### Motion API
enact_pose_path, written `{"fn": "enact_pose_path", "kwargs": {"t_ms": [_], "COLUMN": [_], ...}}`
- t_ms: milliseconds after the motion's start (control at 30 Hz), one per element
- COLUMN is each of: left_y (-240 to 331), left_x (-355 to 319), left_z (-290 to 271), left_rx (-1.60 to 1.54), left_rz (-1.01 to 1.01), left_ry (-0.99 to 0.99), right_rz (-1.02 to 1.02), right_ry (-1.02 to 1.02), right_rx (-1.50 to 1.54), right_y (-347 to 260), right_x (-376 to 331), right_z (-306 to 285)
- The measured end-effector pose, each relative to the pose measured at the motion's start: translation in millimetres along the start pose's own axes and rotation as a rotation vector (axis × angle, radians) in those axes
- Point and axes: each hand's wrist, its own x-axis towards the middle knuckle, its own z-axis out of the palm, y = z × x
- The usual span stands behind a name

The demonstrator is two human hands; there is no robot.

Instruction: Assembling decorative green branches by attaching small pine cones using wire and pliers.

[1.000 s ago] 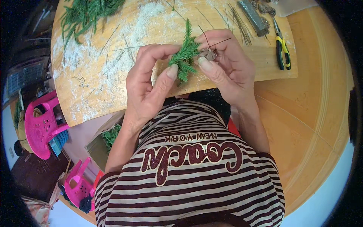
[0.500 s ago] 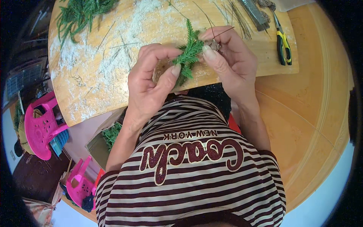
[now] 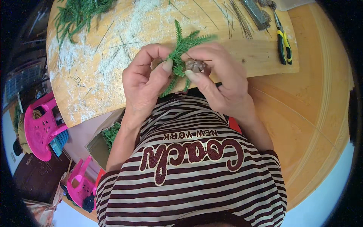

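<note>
My left hand pinches a green artificial pine sprig between thumb and fingers, above the table's near edge. A brown pine cone sits between the thumb and fingers of my right hand, right beside the sprig. Thin dark wire shows by the cone at my right fingers. Another brown, rounded piece is partly hidden behind my left fingers; I cannot make out whether it is a second cone.
The wooden table carries white flakes and scattered thin wires. A heap of green sprigs lies far left. Yellow-and-black pliers lie at the right. Pink plastic chairs and a cardboard box with greenery stand below left.
Both hands have shifted slightly left. The right hand has brought the pine cone down and closer against the sprig, and more of the cone and sprig now shows.
</note>
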Motion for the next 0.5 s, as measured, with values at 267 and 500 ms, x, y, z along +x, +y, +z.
{"fn": "enact_pose_path", "kwargs": {"t_ms": [267, 500], "left_y": [2.6, 6.3], "left_x": [1.7, 1.7], "left_z": [-4.6, -9.3], "left_rx": [-0.099, -0.076], "left_rz": [-0.023, 0.016], "left_ry": [0.042, 0.038], "right_rz": [0.168, 0.204], "right_ry": [-0.025, -0.096], "right_rx": [0.050, 0.003], "right_y": [-6.5, -6.0], "right_x": [-3.7, -5.1], "right_z": [4.5, -1.8]}}
